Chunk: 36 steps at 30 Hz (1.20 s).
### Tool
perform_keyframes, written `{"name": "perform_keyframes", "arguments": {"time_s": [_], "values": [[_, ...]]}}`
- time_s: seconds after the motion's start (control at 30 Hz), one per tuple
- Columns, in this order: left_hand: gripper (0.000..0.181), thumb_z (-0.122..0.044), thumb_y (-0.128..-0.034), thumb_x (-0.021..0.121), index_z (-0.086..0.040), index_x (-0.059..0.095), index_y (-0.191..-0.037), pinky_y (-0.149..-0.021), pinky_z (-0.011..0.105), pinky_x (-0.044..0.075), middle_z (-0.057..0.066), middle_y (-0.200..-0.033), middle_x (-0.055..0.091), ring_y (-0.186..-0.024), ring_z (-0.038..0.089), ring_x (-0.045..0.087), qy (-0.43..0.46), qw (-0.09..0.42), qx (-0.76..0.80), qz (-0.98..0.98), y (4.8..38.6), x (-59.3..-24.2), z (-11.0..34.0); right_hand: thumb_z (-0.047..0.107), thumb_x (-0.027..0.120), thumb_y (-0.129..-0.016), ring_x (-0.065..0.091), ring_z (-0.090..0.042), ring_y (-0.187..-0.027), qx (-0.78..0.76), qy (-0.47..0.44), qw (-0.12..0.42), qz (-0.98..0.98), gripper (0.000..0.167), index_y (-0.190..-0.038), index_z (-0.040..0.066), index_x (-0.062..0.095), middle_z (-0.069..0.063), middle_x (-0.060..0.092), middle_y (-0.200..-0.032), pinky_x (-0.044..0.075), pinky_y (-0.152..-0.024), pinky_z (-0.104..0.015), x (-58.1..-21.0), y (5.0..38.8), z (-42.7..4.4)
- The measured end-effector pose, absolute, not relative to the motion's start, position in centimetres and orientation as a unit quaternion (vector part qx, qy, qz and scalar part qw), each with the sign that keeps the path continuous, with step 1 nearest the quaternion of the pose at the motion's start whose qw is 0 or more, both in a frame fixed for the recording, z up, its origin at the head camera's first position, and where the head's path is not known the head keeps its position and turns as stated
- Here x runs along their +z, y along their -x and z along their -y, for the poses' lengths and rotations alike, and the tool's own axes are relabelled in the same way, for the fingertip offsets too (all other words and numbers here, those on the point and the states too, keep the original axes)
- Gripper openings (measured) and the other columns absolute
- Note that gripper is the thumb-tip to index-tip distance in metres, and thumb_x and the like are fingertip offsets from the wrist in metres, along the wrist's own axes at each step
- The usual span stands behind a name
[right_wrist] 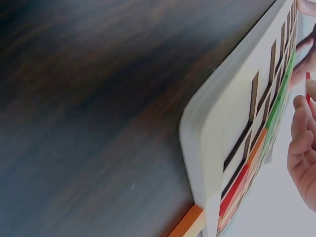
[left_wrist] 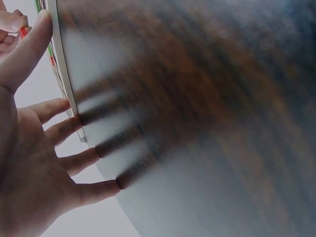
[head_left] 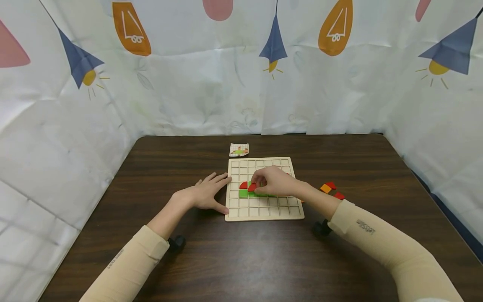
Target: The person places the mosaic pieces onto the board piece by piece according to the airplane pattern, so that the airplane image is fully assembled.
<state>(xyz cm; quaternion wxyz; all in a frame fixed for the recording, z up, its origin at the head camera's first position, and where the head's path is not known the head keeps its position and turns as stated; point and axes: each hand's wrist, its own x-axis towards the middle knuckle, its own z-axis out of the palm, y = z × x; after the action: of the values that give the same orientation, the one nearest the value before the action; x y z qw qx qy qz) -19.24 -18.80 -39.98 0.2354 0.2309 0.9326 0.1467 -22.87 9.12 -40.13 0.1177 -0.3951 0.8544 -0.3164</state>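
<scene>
A square wooden grid board (head_left: 264, 213) lies on the table with green tiles (head_left: 243, 193) in a row and a red quarter-round tile (head_left: 243, 185) above their left end. My right hand (head_left: 277, 180) is over the board and pinches a red tile (head_left: 252, 187) between thumb and fingers; in the right wrist view this tile (right_wrist: 308, 89) is seen edge-on. Fingers spread, my left hand (head_left: 203, 195) rests at the board's left edge, thumb and a fingertip touching it. In the left wrist view the left hand (left_wrist: 44, 163) has its other fingertips on the table.
Behind the board lies a small pattern card (head_left: 239, 149). Loose orange (head_left: 325, 188) and red tiles (head_left: 339, 196) lie right of it, and an orange tile (right_wrist: 187, 223) touches its right edge. A printed curtain (head_left: 211, 92) stands behind the dark wood table (head_left: 241, 260).
</scene>
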Motion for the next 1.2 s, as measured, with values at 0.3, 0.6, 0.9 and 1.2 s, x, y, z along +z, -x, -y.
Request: {"name": "perform_keyframes", "arguments": {"time_s": [0.3, 0.6, 0.9, 1.2], "values": [[0.109, -0.057, -0.0847, 0.08, -0.015, 0.021, -0.166, -0.114, 0.074, 0.01, 0.01, -0.171, 0.011, -0.155, 0.043, 0.003, -0.23, 0.235, 0.147, -0.933, 19.2, -39.8, 18.9, 0.007, 0.078, -0.087, 0.06, -0.007, -0.073, -0.31, 0.4, 0.117, -0.855, 0.015, -0.101, 0.004, 0.073, 0.007, 0.067, -0.079, 0.052, -0.073, -0.027, -40.3, 22.8, -7.2], [0.107, -0.055, -0.0854, 0.08, -0.013, 0.023, -0.165, -0.113, 0.075, 0.012, 0.011, -0.171, 0.012, -0.154, 0.044, 0.004, -0.232, 0.237, 0.144, -0.932, 19.1, -39.8, 18.8, 0.01, 0.08, -0.088, 0.061, -0.005, -0.072, -0.288, 0.406, 0.119, -0.859, 0.016, -0.102, 0.006, 0.074, 0.007, 0.069, -0.079, 0.052, -0.072, -0.025, -40.3, 22.6, -5.7], [0.107, -0.056, -0.0849, 0.08, -0.013, 0.023, -0.165, -0.112, 0.076, 0.013, 0.01, -0.171, 0.013, -0.154, 0.044, 0.004, -0.236, 0.232, 0.139, -0.933, 19.2, -39.9, 18.8, 0.01, 0.08, -0.089, 0.061, -0.006, -0.071, -0.291, 0.407, 0.126, -0.857, 0.016, -0.102, 0.005, 0.073, 0.007, 0.068, -0.078, 0.052, -0.072, -0.026, -40.4, 22.6, -4.8], [0.108, -0.057, -0.0837, 0.081, -0.013, 0.024, -0.165, -0.111, 0.076, 0.014, 0.01, -0.171, 0.014, -0.154, 0.045, 0.006, -0.237, 0.224, 0.143, -0.934, 19.3, -40.0, 18.9, 0.011, 0.081, -0.089, 0.061, -0.006, -0.068, -0.283, 0.404, 0.145, -0.858, 0.018, -0.103, 0.004, 0.073, 0.006, 0.067, -0.076, 0.051, -0.071, -0.025, -40.7, 22.8, -3.6]]}}
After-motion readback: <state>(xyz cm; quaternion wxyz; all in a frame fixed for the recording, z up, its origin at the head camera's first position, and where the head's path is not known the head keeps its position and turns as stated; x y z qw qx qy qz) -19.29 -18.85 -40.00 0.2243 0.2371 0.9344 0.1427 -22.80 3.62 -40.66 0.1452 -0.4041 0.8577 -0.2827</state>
